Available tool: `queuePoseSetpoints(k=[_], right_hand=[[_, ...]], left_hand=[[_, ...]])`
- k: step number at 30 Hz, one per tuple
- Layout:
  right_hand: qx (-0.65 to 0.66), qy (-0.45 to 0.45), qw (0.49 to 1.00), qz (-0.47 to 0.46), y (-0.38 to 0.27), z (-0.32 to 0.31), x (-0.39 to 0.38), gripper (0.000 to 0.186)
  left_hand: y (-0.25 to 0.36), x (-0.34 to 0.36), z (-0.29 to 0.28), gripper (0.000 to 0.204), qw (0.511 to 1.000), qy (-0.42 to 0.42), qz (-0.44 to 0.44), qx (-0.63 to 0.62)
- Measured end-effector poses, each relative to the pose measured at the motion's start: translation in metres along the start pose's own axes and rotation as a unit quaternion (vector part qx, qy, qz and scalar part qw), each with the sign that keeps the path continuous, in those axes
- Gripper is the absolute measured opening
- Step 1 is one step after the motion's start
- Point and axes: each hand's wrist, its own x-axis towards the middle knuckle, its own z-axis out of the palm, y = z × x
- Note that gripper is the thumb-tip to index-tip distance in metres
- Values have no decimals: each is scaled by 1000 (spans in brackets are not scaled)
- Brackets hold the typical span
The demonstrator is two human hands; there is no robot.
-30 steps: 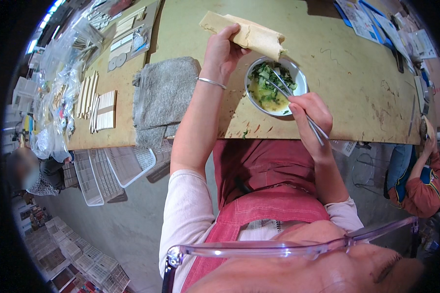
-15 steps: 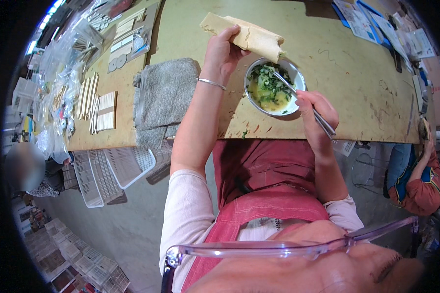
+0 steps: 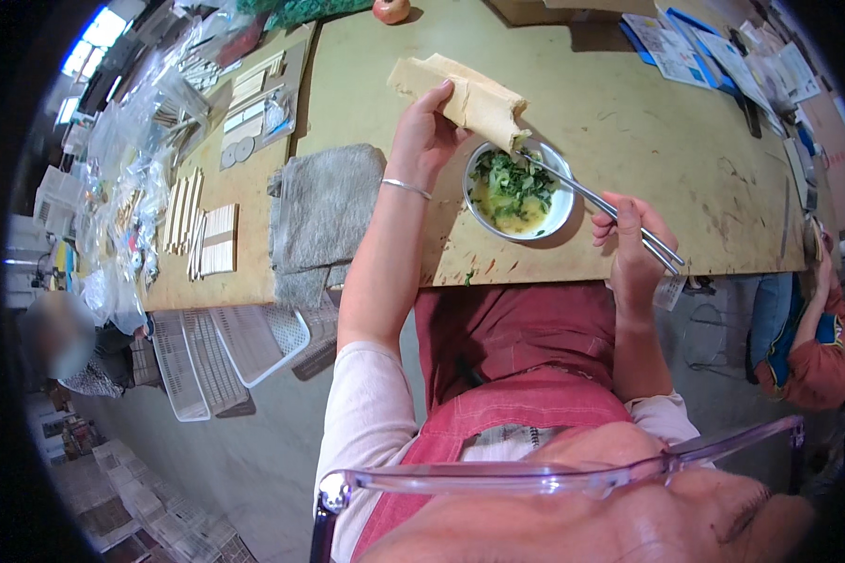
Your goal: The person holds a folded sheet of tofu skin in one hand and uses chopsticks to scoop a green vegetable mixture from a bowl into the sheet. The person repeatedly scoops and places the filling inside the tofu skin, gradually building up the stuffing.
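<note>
My left hand (image 3: pixel 425 133) is closed on a folded tan flatbread (image 3: pixel 469 98), held up beyond a bowl. The bread's torn lower end tilts down over the far rim. In my right hand (image 3: pixel 640 242) is a pair of metal chopsticks (image 3: pixel 599 200), reaching left to the bread's torn end at the bowl's far side. Their tips are partly lost against the bread and greens. The white bowl (image 3: pixel 566 212) stands on the table below them, with chopped green leaves (image 3: pixel 512 183) in a yellowish liquid.
A grey towel (image 3: pixel 324 206) lies left of the bowl. Farther left are wooden sticks (image 3: pixel 218 239) and plastic bags. A round reddish fruit (image 3: pixel 391 10) sits at the back, papers (image 3: pixel 671 47) at back right. White baskets (image 3: pixel 258 342) stand below the table edge. Another person sits far right.
The flatbread's torn end has come closer to the bowl. The chopsticks have gone from the greens up to that end, and my right hand has shifted right. The whole view has shifted slightly.
</note>
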Motion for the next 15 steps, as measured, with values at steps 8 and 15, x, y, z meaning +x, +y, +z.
queuePoseSetpoints(k=[8, 15], right_hand=[[45, 20, 999, -21, -9, -19, -1, 29], [41, 49, 997, -31, -20, -25, -2, 35]], left_hand=[[3, -3, -5, 26, 996, -69, -50, -17], [2, -6, -4, 28, 998, -48, -40, -7]])
